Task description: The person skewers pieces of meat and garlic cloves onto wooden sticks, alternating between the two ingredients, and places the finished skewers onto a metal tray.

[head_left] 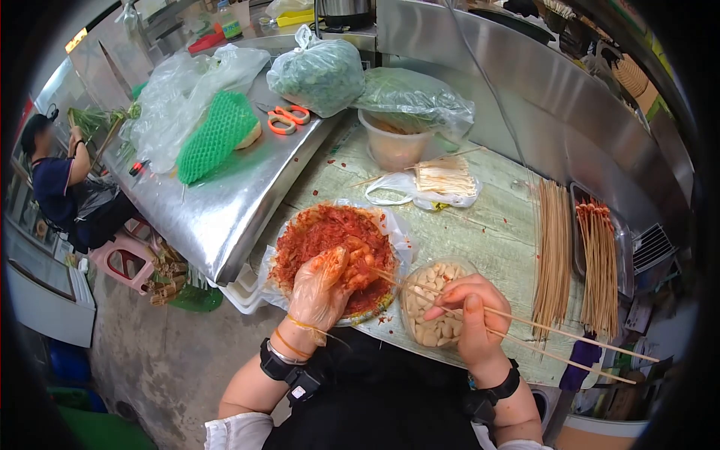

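My left hand (320, 281), in a clear plastic glove smeared red, is over a bowl of red chili-coated food (315, 234). Its fingers are closed round a red-coated piece (361, 266) whose exact kind I cannot make out. Two long bamboo skewers (559, 334) run through my bare right hand (474, 315), which grips them between thumb and fingers. Their far ends reach toward the piece in my left hand; the tips are hidden. Beneath the right hand stands a clear tub of pale, flat slices (424, 300).
Bare skewers (553, 255) lie to the right, beside a tray with red-tipped loaded skewers (598, 262). Enoki mushrooms (444, 178), a plastic tub (391, 142) and bagged greens (316, 73) are farther back. Orange scissors (288, 118) rest on the steel counter (225, 217). A person (67, 176) sits far left.
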`<state>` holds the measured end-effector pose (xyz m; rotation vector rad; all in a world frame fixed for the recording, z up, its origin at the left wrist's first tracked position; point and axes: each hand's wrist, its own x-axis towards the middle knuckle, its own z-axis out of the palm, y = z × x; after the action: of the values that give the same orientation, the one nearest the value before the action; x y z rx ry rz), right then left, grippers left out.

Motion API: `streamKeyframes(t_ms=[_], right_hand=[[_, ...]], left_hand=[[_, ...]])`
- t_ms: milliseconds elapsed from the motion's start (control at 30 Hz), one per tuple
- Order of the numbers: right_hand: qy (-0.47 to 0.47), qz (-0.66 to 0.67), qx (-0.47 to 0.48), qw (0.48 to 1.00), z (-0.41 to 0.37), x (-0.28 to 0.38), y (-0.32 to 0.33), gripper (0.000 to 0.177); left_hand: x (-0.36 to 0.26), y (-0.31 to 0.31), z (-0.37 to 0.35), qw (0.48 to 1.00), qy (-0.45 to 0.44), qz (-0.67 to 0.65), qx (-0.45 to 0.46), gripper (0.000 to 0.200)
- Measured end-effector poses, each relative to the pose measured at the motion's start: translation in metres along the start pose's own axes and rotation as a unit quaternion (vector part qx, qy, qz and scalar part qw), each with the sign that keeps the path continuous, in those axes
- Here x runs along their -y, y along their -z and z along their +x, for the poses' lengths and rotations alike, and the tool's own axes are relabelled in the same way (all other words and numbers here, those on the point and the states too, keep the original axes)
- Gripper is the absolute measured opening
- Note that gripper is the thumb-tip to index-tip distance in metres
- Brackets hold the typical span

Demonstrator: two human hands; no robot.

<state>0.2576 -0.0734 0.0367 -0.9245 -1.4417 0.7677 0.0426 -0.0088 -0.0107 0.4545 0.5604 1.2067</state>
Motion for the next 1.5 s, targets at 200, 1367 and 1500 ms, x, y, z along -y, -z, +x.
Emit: streamKeyframes(t_ms=[200,1367,1500], right_hand=[[0.027,-0.057,0.012,0.998,-0.003,0.000,-0.004,0.018],[0.059,-0.124,0.034,0.990,-0.006,0.003,-0.007,0.019],[0.077,-0.114,-0.005,0.990,-0.005,-0.005,-0.003,0.030]], left_hand=[[0.013,0.000,0.004,0.997,-0.004,-0.081,-0.005,0.026],[0.022,-0.008,0.004,0.985,-0.051,-0.164,-0.026,0.027],[0.022,-0.007,0.002,0.985,-0.042,-0.167,-0.021,0.027]])
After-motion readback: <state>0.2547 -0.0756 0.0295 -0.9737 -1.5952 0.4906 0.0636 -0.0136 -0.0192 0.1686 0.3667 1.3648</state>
